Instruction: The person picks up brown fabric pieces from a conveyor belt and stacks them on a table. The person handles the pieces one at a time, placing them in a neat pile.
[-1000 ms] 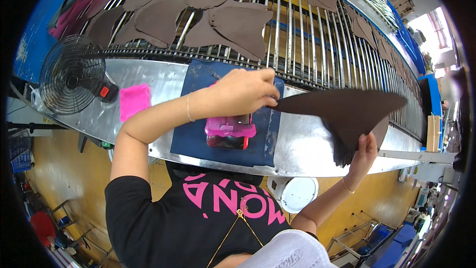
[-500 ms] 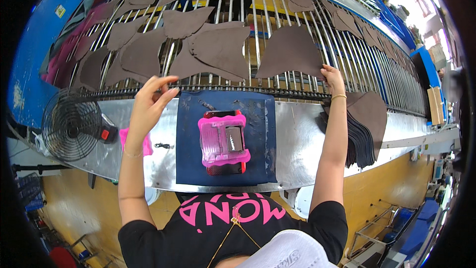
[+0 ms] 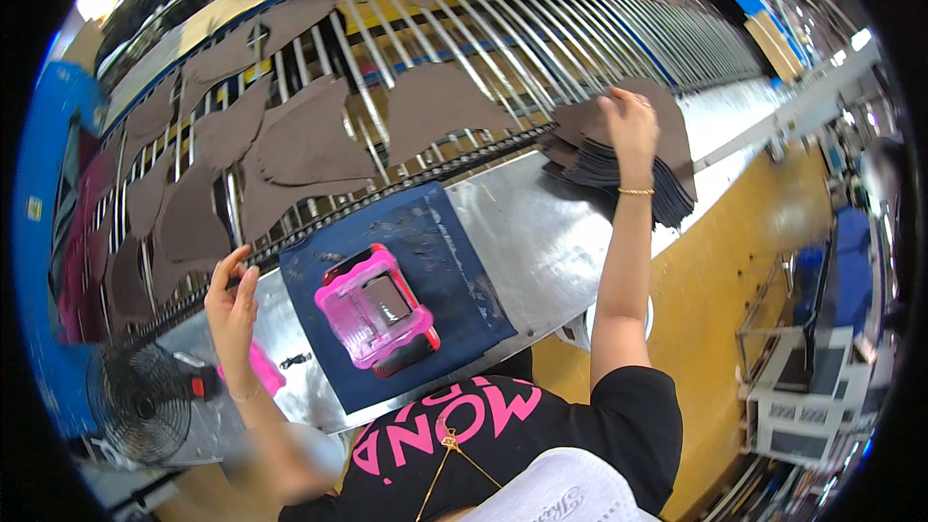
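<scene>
My right hand [image 3: 630, 130] is at the far right of the table, its fingers bent and pinched at the top of a stack of brown cut sheet pieces [image 3: 667, 121]. They seem to grip a brown cut piece [image 3: 577, 121]; the fingertips are partly hidden. My left hand [image 3: 232, 304] hovers by the table's left part, near the rollers, fingers loosely bent and thumb apart, holding nothing. Between my arms a pink scalloped plastic device [image 3: 365, 309] with black and red ends lies on a dark blue mat [image 3: 464, 300].
Beyond the table runs a roller conveyor [image 3: 435, 29] bearing several brown pieces [image 3: 314, 140]. A black wire fan [image 3: 140, 401] stands at the left, near a pink object [image 3: 259, 369] and a short black cable [image 3: 296, 361]. The metal table's [image 3: 522, 232] front edge is close to my body.
My right hand has gone from a brown piece on the conveyor to the stack at the right. My view has turned, and my left hand sits lower in it.
</scene>
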Available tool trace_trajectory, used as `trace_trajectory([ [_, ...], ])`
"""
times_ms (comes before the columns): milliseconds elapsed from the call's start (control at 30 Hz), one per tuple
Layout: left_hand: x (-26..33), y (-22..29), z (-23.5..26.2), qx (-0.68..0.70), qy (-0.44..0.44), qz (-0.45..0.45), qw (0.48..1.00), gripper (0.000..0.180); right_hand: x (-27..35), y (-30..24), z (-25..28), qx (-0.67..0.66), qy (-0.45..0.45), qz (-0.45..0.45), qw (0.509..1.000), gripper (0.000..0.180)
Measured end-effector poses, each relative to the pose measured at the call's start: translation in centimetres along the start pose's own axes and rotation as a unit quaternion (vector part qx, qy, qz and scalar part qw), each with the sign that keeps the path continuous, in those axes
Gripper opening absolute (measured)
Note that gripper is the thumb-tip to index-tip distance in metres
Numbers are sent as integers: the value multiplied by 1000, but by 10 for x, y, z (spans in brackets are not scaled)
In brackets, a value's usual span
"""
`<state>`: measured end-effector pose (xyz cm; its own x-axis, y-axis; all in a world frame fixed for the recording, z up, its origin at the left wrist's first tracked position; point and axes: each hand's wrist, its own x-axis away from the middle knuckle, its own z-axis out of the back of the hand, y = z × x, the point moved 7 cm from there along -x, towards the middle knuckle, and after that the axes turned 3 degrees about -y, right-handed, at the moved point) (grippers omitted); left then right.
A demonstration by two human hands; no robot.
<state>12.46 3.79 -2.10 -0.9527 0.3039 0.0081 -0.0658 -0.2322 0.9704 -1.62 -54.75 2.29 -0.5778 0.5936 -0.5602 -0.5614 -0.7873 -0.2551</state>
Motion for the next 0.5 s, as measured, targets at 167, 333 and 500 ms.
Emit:
trace_trajectory([
  [167, -6, -3, -12, 26, -28, -17, 999, 29, 47, 154, 48, 218, -103, -256, 936, 60],
  [333, -6, 11, -32, 21, -55, -29, 998, 31, 57, 189, 49, 200, -123, -223, 946, 58],
  [500, 4, 16, -27, 8, -55, -30, 998, 31, 49, 197, 44, 235, -151, -263, 923, 60],
])
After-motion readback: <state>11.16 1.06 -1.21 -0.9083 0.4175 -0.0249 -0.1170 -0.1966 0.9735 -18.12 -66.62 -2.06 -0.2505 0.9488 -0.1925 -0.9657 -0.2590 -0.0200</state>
